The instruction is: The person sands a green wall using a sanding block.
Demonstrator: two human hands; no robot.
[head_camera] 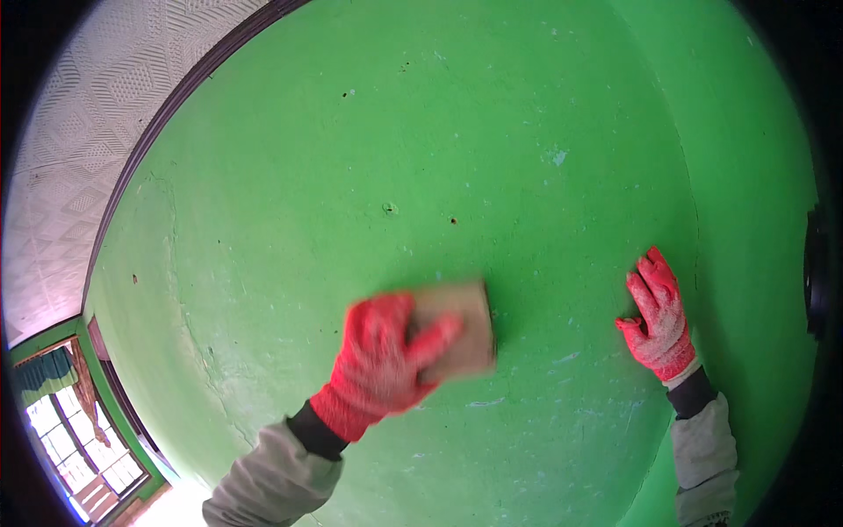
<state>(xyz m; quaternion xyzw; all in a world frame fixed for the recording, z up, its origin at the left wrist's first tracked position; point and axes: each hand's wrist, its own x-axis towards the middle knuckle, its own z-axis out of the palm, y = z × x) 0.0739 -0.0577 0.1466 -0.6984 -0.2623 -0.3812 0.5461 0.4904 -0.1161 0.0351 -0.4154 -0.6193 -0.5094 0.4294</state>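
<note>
My left hand [380, 359], in a dusty red coated work glove, holds a tan rectangular sheet, apparently sandpaper [471, 329], flat against a green painted wall [408, 145]. Both the glove and the sheet are blurred. Part of the sheet lies hidden under the fingers, and its face against the wall does not show. Off to the right, my right hand [658, 323] wears a matching glove, whitened with dust. Its palm side faces the wall near the corner, with the thumb apart from the fingers and nothing held.
Small holes [453, 221], pale chips [558, 157] and a long crack [191, 336] mark the wall. A dark trim [191, 85] borders the patterned ceiling [125, 85]. At lower left is a curtained window [85, 441]. A dark object [816, 273] shows at the right rim.
</note>
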